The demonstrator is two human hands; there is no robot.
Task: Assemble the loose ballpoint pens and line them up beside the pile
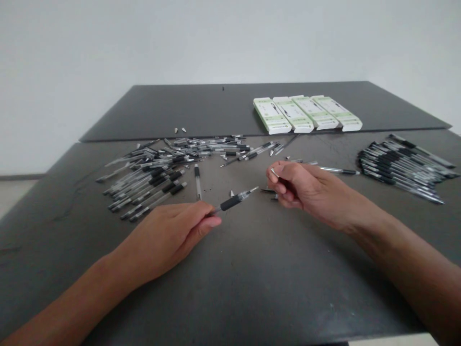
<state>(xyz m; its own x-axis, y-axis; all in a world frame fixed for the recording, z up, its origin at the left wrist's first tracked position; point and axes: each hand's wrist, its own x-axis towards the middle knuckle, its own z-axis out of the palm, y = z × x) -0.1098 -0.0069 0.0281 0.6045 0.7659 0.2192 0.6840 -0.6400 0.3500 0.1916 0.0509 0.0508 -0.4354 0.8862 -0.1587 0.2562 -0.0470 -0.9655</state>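
My left hand [180, 228] is closed around the barrel of a clear pen with a black grip [230, 202]. The pen's refill tip sticks out bare and points up to the right, toward my other hand. My right hand [306, 190] pinches a small silvery cone-shaped pen tip [274, 172] between thumb and fingers, a short gap away from the pen. Below the right fingers lie some dark pen parts, partly hidden. A loose clear pen barrel [198, 182] lies on the table just beyond my left hand.
A pile of pen barrels and refills [154, 168] spreads over the left and middle. A stack of pens [399, 163] lies at the right. Several green-and-white boxes [306, 114] sit on the back table panel [194, 108]. Small tips [180, 130] are scattered about.
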